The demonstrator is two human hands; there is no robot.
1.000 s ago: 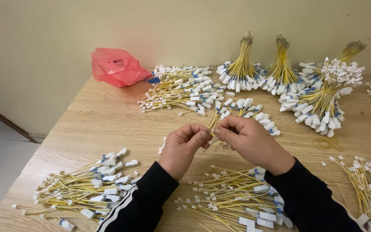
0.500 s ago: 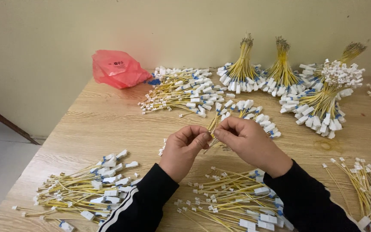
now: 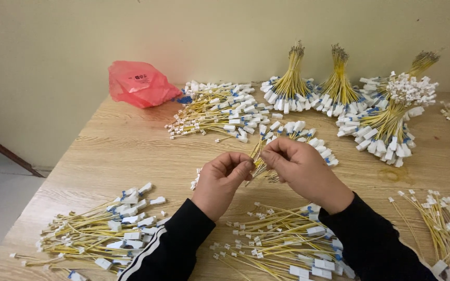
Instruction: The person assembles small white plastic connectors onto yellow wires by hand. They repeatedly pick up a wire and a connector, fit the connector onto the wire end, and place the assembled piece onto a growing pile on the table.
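Table edge: the wooden table (image 3: 105,151) ends along a slanted line at the left of the frame, with pale floor beyond it; the wall closes off the top.
Lower-left pile: loose yellow wires with white plugs (image 3: 100,229) lie near the bottom left corner, just left of the left sleeve.
Bag: a red plastic bag (image 3: 139,83) sits at the upper left, against the wall.
Left hand: the left hand (image 3: 222,179), centre frame, is curled narrow, thumb and fingertips pinched on the lower part of a small wire bunch (image 3: 259,156).
Wire bunch: held between both hands above the table, tilted, its upper end toward the right hand; the white-plug ends fan out behind the knuckles.
Right hand: the right hand (image 3: 300,169) is closed down too, fingertips gripping the same bunch right beside the left thumb; the two hands almost touch.
Upper piles: a loose heap (image 3: 220,112) lies above the hands; tied bundles (image 3: 334,88) stand along the wall to the upper right.
Lower piles: more wires (image 3: 282,244) lie between the forearms; another heap (image 3: 444,224) sits at the lower right edge.
Open room: bare wood shows left of the hands at mid-frame, and a smaller patch to their right.
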